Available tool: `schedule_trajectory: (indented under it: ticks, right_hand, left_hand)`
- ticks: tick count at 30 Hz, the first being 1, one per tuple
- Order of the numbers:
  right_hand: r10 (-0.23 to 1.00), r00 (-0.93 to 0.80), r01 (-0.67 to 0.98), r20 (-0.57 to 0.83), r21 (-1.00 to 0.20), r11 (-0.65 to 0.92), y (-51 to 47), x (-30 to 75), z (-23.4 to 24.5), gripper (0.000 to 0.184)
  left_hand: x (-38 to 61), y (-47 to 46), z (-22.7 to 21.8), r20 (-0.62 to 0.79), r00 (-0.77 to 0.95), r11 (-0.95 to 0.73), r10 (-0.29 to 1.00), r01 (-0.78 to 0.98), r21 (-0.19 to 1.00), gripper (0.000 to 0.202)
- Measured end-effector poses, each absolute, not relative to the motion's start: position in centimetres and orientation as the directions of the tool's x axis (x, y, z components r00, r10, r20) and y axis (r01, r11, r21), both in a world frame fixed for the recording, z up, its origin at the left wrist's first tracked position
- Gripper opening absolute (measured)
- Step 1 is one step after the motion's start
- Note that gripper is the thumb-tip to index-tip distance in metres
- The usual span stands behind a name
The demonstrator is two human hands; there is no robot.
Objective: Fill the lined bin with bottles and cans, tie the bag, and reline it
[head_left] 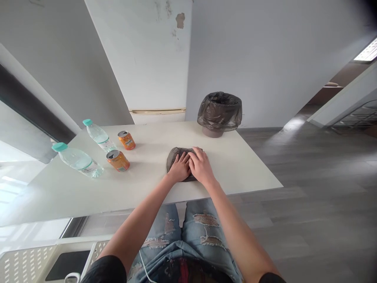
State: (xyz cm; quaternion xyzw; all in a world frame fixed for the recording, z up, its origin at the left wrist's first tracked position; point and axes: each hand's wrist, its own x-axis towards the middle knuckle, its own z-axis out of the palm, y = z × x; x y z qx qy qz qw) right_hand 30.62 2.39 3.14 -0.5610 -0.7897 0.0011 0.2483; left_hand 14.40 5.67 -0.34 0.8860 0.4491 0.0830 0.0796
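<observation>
A dark, see-through plastic bag (172, 157) lies low on the white table (147, 192), close to its front edge. My left hand (179, 169) rests on the bag with its fingers stretched out. Pressed on its right part is my right hand (202, 166), fingers spread and slightly bent, the index finger close to the left hand's fingertips. Both palms hide much of the bag. Behind the hands stands a brown bin (212, 133) lined with a similar dark bag (219, 112), its rim folded over the outside.
To the left, two clear bottles with teal caps (79, 160) (100, 135) stand by two orange drink cans (126, 140) (118, 160). A white fridge (156, 59) and grey wall back the table. Grey floor (309, 212) lies to the right.
</observation>
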Motion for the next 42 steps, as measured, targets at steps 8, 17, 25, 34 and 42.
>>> schedule_trajectory:
  ticks: [8,17,25,34,42]
  right_hand:
    - [0.968,-0.241,0.946,0.067,-0.207,0.250,3.7,31.6,0.6,0.064]
    - [0.994,-0.099,0.974,-0.035,-0.210,0.089,3.6,33.1,0.7,0.064]
    - [0.997,-0.083,0.975,0.008,-0.204,0.083,3.6,33.1,0.0,0.062]
    - [0.996,-0.090,0.973,0.009,-0.211,0.090,3.4,33.1,0.4,0.062]
    - [0.994,-0.101,0.974,0.036,-0.199,0.106,3.1,33.2,0.9,0.061]
  left_hand:
    - [14.2,5.7,-0.9,0.096,0.537,-0.545,0.838,0.817,0.189,0.069]
    - [14.3,5.8,-1.0,0.102,0.527,-0.536,0.844,0.823,0.189,0.074]
    - [14.5,5.5,-0.5,0.069,0.527,-0.532,0.847,0.836,0.137,0.073]
    - [15.8,4.1,2.1,0.139,0.572,-0.584,0.808,0.808,0.073,0.064]
    - [15.8,2.6,0.2,0.053,0.612,-0.609,0.789,0.769,0.194,0.070]
